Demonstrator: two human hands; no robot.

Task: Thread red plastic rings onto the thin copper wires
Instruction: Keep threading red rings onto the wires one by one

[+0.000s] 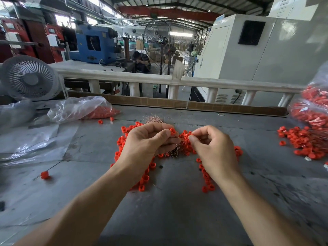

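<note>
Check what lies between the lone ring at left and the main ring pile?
Head view: bare grey table between the lone ring and the pile.

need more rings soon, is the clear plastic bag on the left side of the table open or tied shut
Open. The clear plastic bag lies on its side, its mouth slack and spread toward the left, with no knot or tie visible. Red rings are bunched in its right end.

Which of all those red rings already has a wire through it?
The lone red ring far left on the grey table: a thin wire passes through it. The loose rings nearby show none.
</note>
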